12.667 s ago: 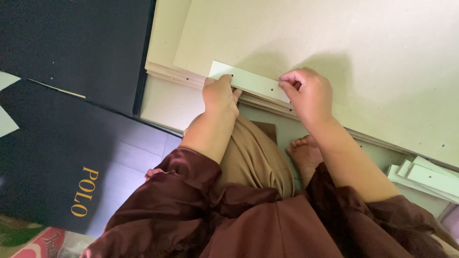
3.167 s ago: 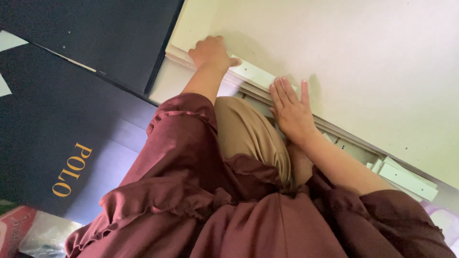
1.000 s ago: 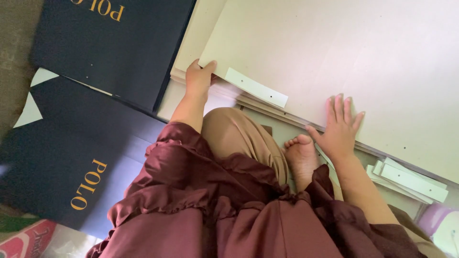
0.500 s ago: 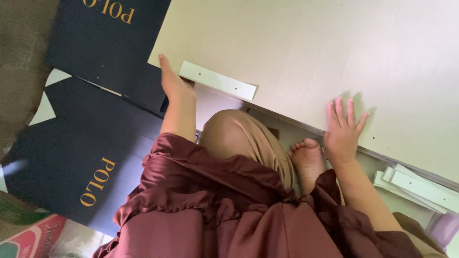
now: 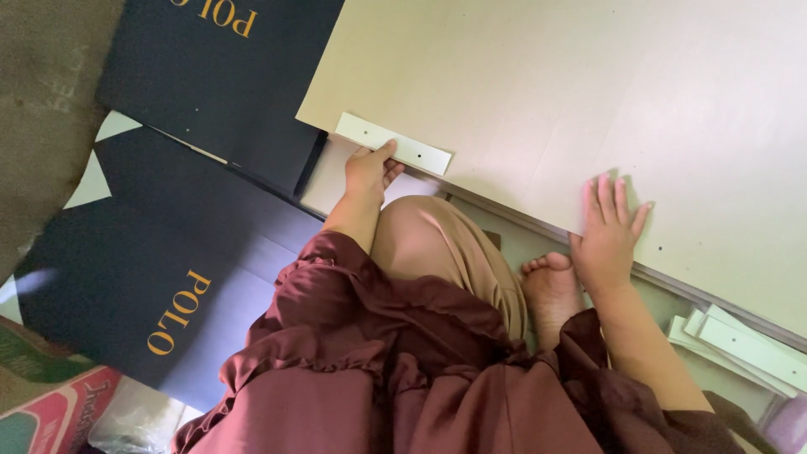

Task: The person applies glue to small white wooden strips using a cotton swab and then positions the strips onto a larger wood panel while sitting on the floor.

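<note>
The person is wearing a dark maroon garment point(image 5: 403, 370) with gathered ruffle trim running along the edges of its loose sleeves point(image 5: 311, 277), which are ending at the forearms. Tan trousers point(image 5: 437, 252) are covering the knee. Both hands and 1 foot point(image 5: 551, 290) are showing bare, with no rings or watch visible.

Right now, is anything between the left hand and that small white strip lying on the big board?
Nothing visible. The left hand already touches the near edge of the white strip, fingertips on it. The right hand lies flat on the large beige board, well away from the strip.
</note>
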